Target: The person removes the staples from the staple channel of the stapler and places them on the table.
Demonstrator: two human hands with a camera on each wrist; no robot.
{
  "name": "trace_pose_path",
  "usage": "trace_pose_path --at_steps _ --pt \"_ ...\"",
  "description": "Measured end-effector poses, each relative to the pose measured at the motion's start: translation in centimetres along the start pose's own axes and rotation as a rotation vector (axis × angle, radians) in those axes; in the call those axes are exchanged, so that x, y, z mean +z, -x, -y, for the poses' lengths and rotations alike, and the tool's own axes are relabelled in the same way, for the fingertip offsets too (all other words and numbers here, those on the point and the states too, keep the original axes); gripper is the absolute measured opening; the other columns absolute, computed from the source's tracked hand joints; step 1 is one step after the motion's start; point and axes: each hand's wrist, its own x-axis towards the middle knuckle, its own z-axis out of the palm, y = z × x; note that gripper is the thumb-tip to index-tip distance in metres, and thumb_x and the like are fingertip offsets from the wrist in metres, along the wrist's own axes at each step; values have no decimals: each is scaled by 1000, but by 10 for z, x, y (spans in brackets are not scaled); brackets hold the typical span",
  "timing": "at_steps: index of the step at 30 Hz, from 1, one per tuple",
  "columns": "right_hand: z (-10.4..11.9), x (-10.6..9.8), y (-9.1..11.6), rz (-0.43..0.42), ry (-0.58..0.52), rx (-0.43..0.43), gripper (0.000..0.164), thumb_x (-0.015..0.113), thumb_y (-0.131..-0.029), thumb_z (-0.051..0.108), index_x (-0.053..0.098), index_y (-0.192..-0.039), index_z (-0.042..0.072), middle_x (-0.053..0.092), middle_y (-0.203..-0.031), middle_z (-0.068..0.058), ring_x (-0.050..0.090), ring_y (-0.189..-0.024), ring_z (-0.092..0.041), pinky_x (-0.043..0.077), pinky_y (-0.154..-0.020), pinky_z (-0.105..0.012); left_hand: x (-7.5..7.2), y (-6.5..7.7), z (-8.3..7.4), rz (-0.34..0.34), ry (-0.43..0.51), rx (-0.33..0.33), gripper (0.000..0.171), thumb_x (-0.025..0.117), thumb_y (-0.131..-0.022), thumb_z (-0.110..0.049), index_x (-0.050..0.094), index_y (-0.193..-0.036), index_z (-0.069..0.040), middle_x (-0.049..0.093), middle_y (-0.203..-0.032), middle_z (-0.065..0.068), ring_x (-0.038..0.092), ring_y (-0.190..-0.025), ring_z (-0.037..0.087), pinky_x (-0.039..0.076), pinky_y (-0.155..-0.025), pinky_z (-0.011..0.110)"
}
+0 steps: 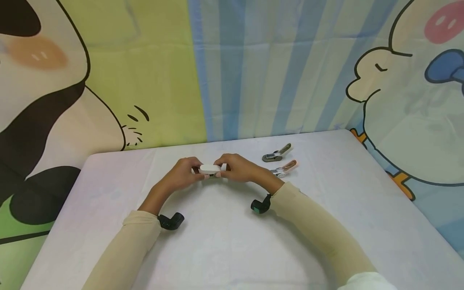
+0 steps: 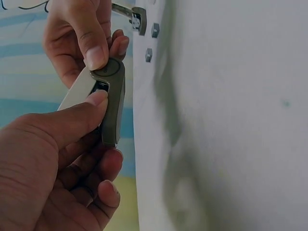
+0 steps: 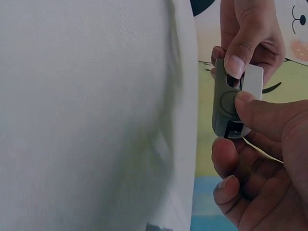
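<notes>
Both hands meet over the far part of the table around a small device [image 1: 209,169] with a white side and an olive-grey side. My left hand [image 1: 184,174] pinches one end; its thumb [image 2: 99,97] presses at a dark slot in the olive-grey side [image 2: 111,115]. At the other end my right hand [image 1: 237,167] pinches it, the thumb [image 3: 245,98] lying on a round raised disc [image 3: 228,105]. In the right wrist view a dark opening shows at the device's lower end. Fingers hide part of its white side [image 3: 253,79].
Right of my right hand lie an olive-handled metal clipper-like tool [image 1: 277,154] and another with a pinkish handle [image 1: 288,165], partly behind my forearm. Small grey blocks [image 2: 155,30] sit on the white tablecloth [image 1: 217,241]. A cartoon-printed curtain [image 1: 166,80] hangs behind the table.
</notes>
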Motion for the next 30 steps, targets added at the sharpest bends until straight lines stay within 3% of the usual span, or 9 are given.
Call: trace_pose_path --at_steps 9,17,24,30 --pt "-1 -8 25 29 -29 -8 29 72 -90 17 68 -117 9 62 -113 -2 61 -75 -14 49 -66 -27 13 5 -16 43 48 37 18 78 -83 -13 69 -95 -3 63 -82 2 57 -73 21 46 -60 32" --pt "-4 -13 44 21 -59 -41 28 75 -88 18 68 -115 12 63 -108 2 61 -77 -18 48 -63 -29 18 9 -31 64 41 102 19 80 -82 -14 70 -94 -3 61 -85 0 55 -75 16 46 -62 31" --pt "-3 -11 59 23 -57 -10 27 75 -87 19 69 -113 14 63 -103 6 59 -76 -16 47 -61 -28 29 8 -34 90 48 112 19 81 -80 -15 71 -93 -5 61 -84 -2 55 -76 14 46 -64 31" --pt "-6 -7 71 48 -55 -5 24 76 -87 18 69 -110 14 63 -98 8 59 -70 -17 46 -58 -26 42 8 -35 135 46 164 17 82 -80 -16 71 -89 -6 61 -84 -3 55 -75 12 46 -63 28"
